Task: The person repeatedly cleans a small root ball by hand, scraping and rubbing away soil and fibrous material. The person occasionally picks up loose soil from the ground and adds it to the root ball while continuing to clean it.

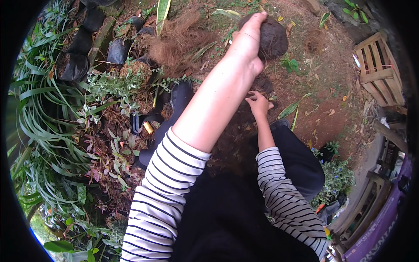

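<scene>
My left hand (250, 41) is stretched far forward, its palm and thumb against a dark brown ball (274, 37) with a fibrous surface; the other fingers are hidden behind it. A thin dark strand crosses the thumb side of the wrist. Lower and to the right, my right hand (259, 104) is low over dark soil (234, 134) between the legs. Its thumb and fingertips are close together; whether something thin is between them cannot be made out. A loose heap of brown fibre (185, 41) lies left of the ball, and a smaller fibre tuft (314, 40) lies to its right.
Black plant bags (118, 51) and leafy potted plants (114, 82) crowd the left, with a yellow cylinder (148, 127) among them. Variegated long leaves (289, 109) lie on the ground. A wooden crate (379, 70) stands at the right, above a purple banner (376, 229) bearing writing.
</scene>
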A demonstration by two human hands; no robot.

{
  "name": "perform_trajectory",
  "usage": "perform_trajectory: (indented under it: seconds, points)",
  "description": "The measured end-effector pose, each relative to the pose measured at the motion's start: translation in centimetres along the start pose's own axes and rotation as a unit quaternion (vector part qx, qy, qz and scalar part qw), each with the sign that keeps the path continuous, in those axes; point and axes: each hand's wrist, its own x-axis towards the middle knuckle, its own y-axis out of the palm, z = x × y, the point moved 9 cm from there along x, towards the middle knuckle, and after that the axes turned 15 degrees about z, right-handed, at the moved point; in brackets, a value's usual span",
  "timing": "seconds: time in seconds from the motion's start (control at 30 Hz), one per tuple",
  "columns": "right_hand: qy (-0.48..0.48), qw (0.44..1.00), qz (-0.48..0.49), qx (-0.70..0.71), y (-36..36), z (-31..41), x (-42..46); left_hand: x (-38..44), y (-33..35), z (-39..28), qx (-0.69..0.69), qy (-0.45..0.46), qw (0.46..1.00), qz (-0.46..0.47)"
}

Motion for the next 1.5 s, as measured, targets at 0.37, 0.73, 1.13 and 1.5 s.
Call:
perform_trajectory:
  seconds: [0.37, 0.73, 1.13, 1.5]
  points:
    - [-0.033, 0.986, -0.001, 0.166, -4.8, -1.6, -0.5, 0.2, -1.6, -1.3, -0.042, 0.034, 0.997, -0.051]
    - [-0.019, 0.873, 0.031, 0.486, -1.5, -2.9, 0.2, -1.2, 0.0, -1.9, -0.071, 0.043, 0.997, 0.008]
    - [0.002, 1.000, 0.010, -0.004, 8.5, -4.5, 4.0, -0.2, -1.6, -4.4, -0.173, 0.115, 0.978, 0.029]
    - [0.021, 0.997, 0.003, -0.069, 9.2, -2.4, 4.1, 0.7, -1.5, -3.6, -0.157, 0.108, 0.982, 0.020]
